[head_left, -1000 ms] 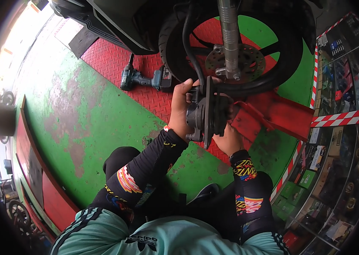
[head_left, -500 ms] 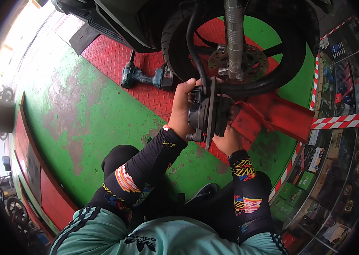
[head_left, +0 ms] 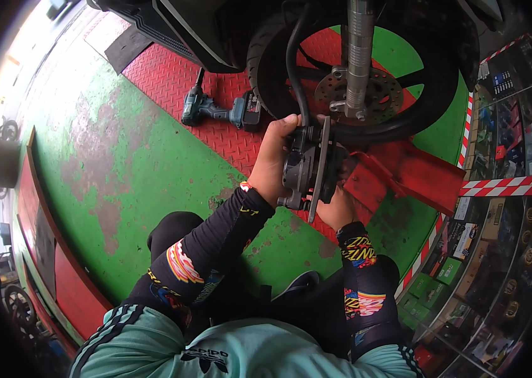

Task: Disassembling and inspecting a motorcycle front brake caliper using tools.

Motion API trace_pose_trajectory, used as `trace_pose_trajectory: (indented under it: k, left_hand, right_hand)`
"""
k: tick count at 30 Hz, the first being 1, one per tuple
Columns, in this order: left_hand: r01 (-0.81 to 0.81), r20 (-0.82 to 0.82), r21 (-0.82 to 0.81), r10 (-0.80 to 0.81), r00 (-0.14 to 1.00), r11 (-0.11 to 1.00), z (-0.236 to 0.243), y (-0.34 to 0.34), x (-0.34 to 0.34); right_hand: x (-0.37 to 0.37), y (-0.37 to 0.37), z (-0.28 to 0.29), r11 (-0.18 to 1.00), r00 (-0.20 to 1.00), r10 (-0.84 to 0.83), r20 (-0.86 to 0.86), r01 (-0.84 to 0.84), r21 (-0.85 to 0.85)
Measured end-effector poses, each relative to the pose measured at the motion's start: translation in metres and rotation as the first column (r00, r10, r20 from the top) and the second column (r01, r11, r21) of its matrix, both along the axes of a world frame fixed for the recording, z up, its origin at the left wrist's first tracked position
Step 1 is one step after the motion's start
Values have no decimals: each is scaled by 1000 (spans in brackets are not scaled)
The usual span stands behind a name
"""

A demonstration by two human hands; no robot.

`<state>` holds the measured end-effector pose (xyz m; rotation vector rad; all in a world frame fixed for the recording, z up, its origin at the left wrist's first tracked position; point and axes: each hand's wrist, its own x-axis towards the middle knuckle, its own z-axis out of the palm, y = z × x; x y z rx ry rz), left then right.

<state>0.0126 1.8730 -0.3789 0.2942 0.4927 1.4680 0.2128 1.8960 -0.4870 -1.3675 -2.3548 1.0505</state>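
A dark brake caliper (head_left: 304, 167) hangs on its black hose (head_left: 295, 69) in front of the motorbike's front wheel (head_left: 426, 104). Around its left side my left hand (head_left: 271, 160) is closed, with the thumb up near the hose end. My right hand (head_left: 337, 208) is at the caliper's lower right; its fingers are mostly hidden behind the caliper, but they look curled against it. Beyond the caliper, the drilled brake disc (head_left: 382, 107) shows behind the silver fork leg (head_left: 360, 57), apart from the caliper.
A cordless impact wrench (head_left: 219, 112) lies on the red tread plate (head_left: 171, 88) to the left. At the right, a red metal wheel clamp (head_left: 420, 173) stands by the tyre. A glass display case (head_left: 499, 220) with boxes, edged in red-and-white tape, runs along the right.
The view has shifted slightly. Both hands stay on the caliper, which looks turned a little; no grip has been let go.
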Motion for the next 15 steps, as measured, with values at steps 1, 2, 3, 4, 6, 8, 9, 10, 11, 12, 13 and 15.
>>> trace_pose_trajectory:
  k: [1,2,3,4,6,8,9,10,11,12,13,15]
  left_hand:
    - [-3,7,-4,3,1000,1000,-1,-1,0]
    - [-6,8,-6,6,1000,1000,-2,-2,-1]
    - [-2,9,0,2,1000,1000,-2,-1,0]
    - [2,10,6,-2,1000,1000,-2,-1,0]
    - [10,31,7,-10,999,1000,-2,-1,1]
    - [21,55,8,-22,998,1000,-3,1,2]
    - [11,45,6,-11,999,1000,-3,0,0]
    - [2,34,3,-2,999,1000,-3,-1,-1]
    - [1,33,0,-1,999,1000,-2,-2,-3]
    - [-1,17,0,1,1000,1000,3,-3,-1]
    - [-2,1,1,2,1000,1000,6,-3,0]
    - [1,9,-2,-1,1000,1000,9,-2,2]
  right_hand:
    - [-3,-2,6,1000,1000,4,22,-4,8]
    - [-5,-3,9,1000,999,8,43,-9,15]
    - [-4,-3,8,1000,999,8,45,-9,16]
    - [-3,-3,5,1000,1000,5,0,-5,4]
    - [0,-2,-2,1000,999,0,-42,0,-8]
    - [5,-2,-8,1000,1000,-9,-24,9,30]
    - [1,-3,-5,1000,1000,-6,-26,7,27]
    - [-2,-4,0,1000,1000,2,-6,-2,3]
    - [-6,-4,4,1000,1000,12,15,-11,-22]
    - [-6,-4,8,1000,1000,3,14,-3,-20]
    - [-6,-5,11,999,999,-7,33,8,-34]
    - [-5,-5,10,999,999,-18,51,21,-48]
